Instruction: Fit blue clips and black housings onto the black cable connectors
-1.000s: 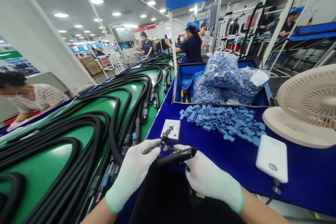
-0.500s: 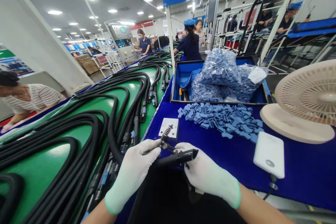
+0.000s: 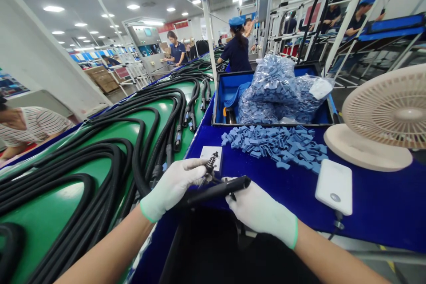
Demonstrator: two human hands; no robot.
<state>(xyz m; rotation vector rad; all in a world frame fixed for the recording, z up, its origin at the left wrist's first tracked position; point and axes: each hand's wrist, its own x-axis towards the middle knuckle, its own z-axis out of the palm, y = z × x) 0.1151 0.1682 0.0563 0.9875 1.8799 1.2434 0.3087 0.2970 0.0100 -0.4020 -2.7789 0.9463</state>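
In a white glove, my left hand (image 3: 176,184) is closed, thumb and fingers pinched at the dark ridged connector piece (image 3: 212,162) with small metallic parts. That piece is held over the near side of a white block (image 3: 208,151) on the blue table. My right hand (image 3: 258,208), also gloved, is closed around the end of a black tube (image 3: 229,187), whose cut mouth points right. Thin dark parts run between the two hands below the connector; their shape is partly hidden by the fingers and the tube.
Small blue clips (image 3: 276,144) lie piled beyond my hands, before a bin (image 3: 218,97) with bagged clips (image 3: 274,82). A fan (image 3: 368,146) and a white power bank (image 3: 333,186) are at right. Black hoses (image 3: 109,159) cover the green conveyor (image 3: 61,202). Co-workers are around.
My left hand has shifted up and its fingers now sit higher, at the ridged connector piece. My right hand keeps its hold on the tube. The view has tilted slightly.
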